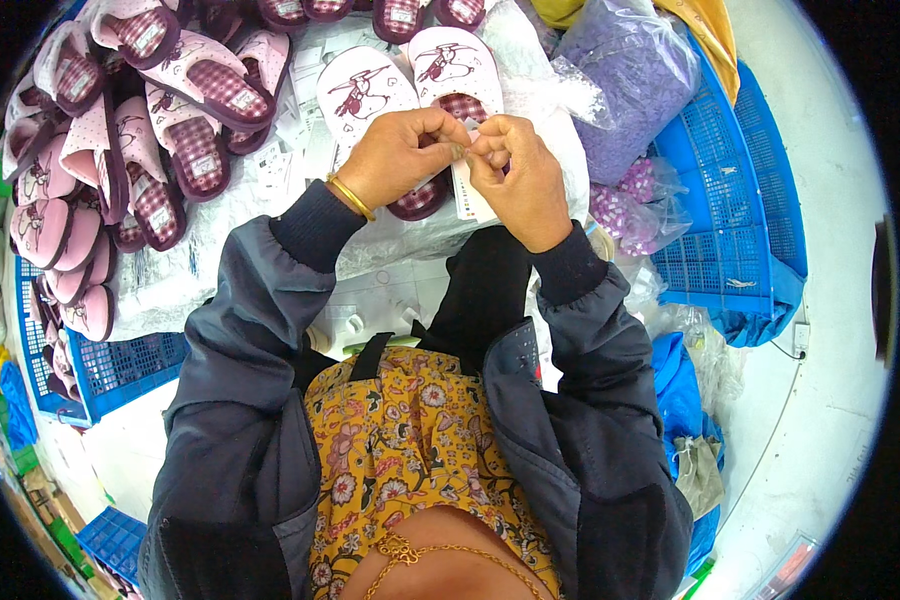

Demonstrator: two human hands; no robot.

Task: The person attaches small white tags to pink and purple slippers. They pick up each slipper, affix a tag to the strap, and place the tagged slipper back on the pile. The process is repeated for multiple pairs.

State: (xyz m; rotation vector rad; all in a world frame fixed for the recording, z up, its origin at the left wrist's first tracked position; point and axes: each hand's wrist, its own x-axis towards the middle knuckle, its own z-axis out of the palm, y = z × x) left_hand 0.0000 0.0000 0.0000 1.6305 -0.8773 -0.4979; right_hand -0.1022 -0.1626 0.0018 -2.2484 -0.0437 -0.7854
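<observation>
A pair of pale pink slippers with a dark drawing on the uppers lies on the table before me, the left slipper (pixel 363 88) and the right slipper (pixel 458 68). Over their open ends my left hand (pixel 395 155) and my right hand (pixel 525 185) meet, thumbs and forefingers pinched together. Something small and pale is between the fingertips, too small to name. Below my right hand's fingers hangs or lies a white card tag (pixel 469 195); whether the fingers hold it is hidden. Checked maroon insoles show under both hands.
Many pink slippers (pixel 205 80) are heaped on the table's left side. Small paper tags (pixel 272 170) lie beside them on white plastic wrapping (pixel 370 250). At the right are a bag of purple material (pixel 635 70) and a blue crate (pixel 715 200). Another blue crate (pixel 135 360) stands at the left.
</observation>
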